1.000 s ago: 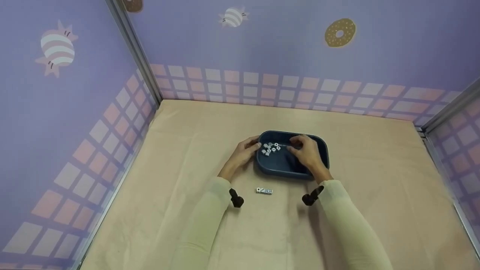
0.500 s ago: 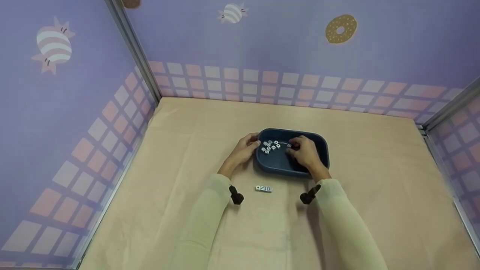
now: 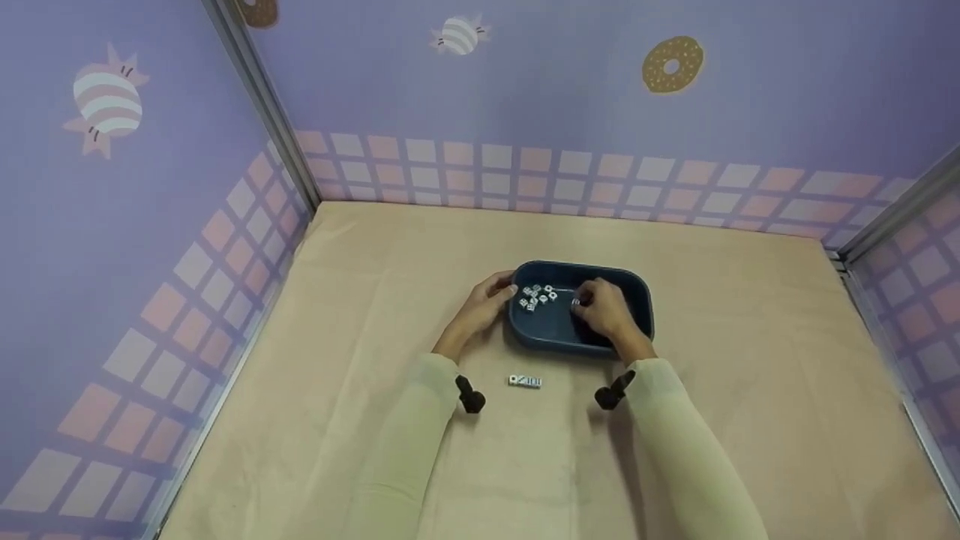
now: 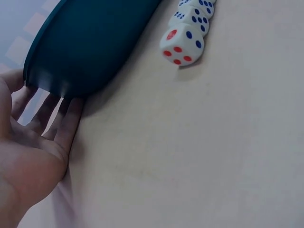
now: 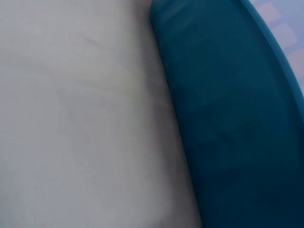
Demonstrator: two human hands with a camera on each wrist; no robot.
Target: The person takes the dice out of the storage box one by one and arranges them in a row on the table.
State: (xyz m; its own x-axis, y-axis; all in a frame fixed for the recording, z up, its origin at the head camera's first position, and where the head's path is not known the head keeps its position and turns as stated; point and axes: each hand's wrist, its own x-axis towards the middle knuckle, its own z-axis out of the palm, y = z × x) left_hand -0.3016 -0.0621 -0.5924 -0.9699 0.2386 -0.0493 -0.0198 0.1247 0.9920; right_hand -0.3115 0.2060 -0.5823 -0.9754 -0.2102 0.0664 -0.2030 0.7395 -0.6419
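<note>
A dark blue rectangular tray (image 3: 555, 341) stands on the table, with a cluster of several white dice (image 3: 534, 298) at its left end. My left hand (image 3: 480, 309) grips the tray's left end, thumb at the rim and fingers against the outer wall, as the left wrist view shows. Inside the tray, my right hand (image 3: 604, 309) pinches a single die (image 3: 576, 302) between thumb and fingers. On the cloth in front of the tray lies a short straight row of dice (image 3: 524, 382), its end die (image 4: 182, 46) large in the left wrist view. The right wrist view shows only the tray's outer wall (image 5: 228, 118) and cloth.
A beige cloth (image 3: 390, 300) covers the table. Purple patterned panels (image 3: 555, 90) rise at the back and both sides, joined by metal posts (image 3: 270, 112). Black wrist mounts (image 3: 470, 395) stick out from both sleeves.
My right hand has shifted slightly within the tray toward the near side, and the die between its fingertips has moved with it. My left hand stays on the tray. The row of dice looks unchanged.
</note>
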